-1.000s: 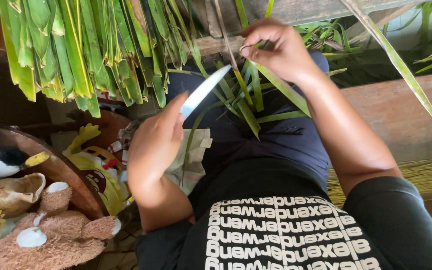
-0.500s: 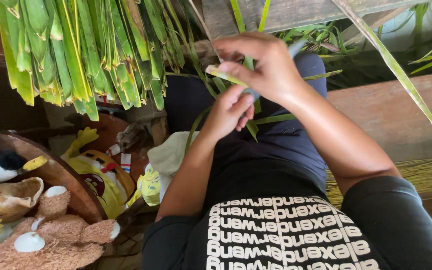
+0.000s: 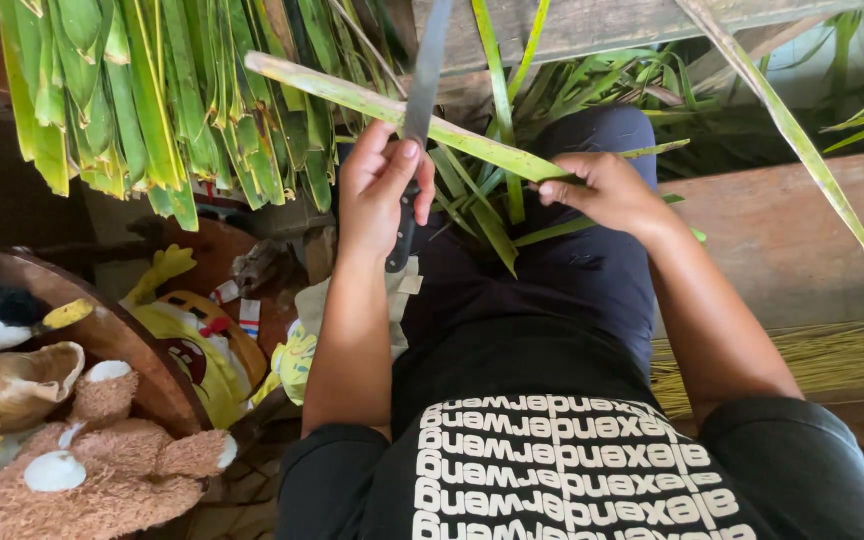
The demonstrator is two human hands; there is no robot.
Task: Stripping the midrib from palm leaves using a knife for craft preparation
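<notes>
My left hand (image 3: 380, 190) grips a knife (image 3: 422, 90) with its blade pointing up and away, crossing a long green palm leaf strip (image 3: 392, 112). My right hand (image 3: 602, 188) pinches the right end of that strip, which runs up to the left across my lap. More cut green leaf pieces (image 3: 487, 215) lie on my dark-clad thigh below the strip.
A bundle of green leaves (image 3: 162, 100) hangs at the upper left. Plush toys (image 3: 102, 465) and a round wooden rim (image 3: 142, 345) fill the lower left. A wooden bench (image 3: 792, 230) and a heap of thin yellow sticks (image 3: 842, 350) are at the right. A long leaf (image 3: 802, 140) slants down the right side.
My right hand has dropped lower and to the right, drawing the leaf strip out long. My left hand has lifted the knife, its blade now pointing upward across the strip.
</notes>
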